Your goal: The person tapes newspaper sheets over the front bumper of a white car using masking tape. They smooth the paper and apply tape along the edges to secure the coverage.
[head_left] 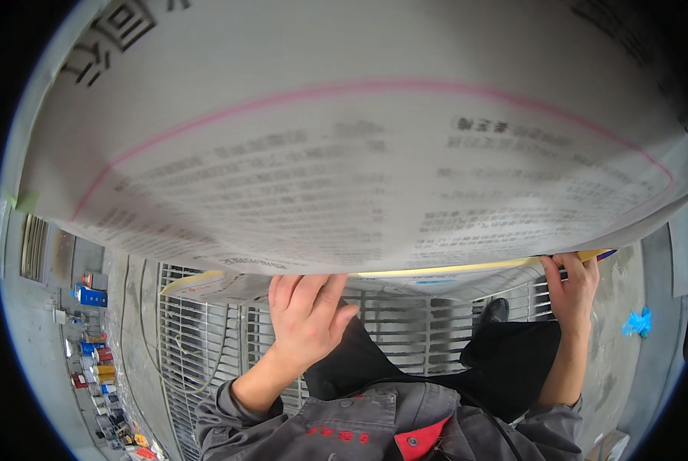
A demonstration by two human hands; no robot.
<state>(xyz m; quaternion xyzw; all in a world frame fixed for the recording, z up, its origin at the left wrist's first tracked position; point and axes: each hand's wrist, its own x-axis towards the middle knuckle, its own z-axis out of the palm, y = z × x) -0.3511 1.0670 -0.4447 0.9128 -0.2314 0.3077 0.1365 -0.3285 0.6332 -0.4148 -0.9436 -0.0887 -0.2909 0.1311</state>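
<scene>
A large white printed paper sheet (390, 207) with a pink curved line fills the upper view, very close to me. Below its lower edge shows a second printed sheet (467, 283) with a yellow border. My left hand (309, 315) reaches up to the lower edge of the large sheet, back toward me. Its fingers are stretched out, their tips hidden at the paper, and the thumb stands apart. At the right end of the yellow border, my right hand (570, 288) is closed on the edge of the yellow-bordered sheet. What lies behind the sheets is hidden.
Under me is a metal floor grating (198, 330), with my dark shoe (496, 311) on it. Several small boxes and packages line the left side, among them a blue box (90, 296). A crumpled blue item (636, 323) lies at the right.
</scene>
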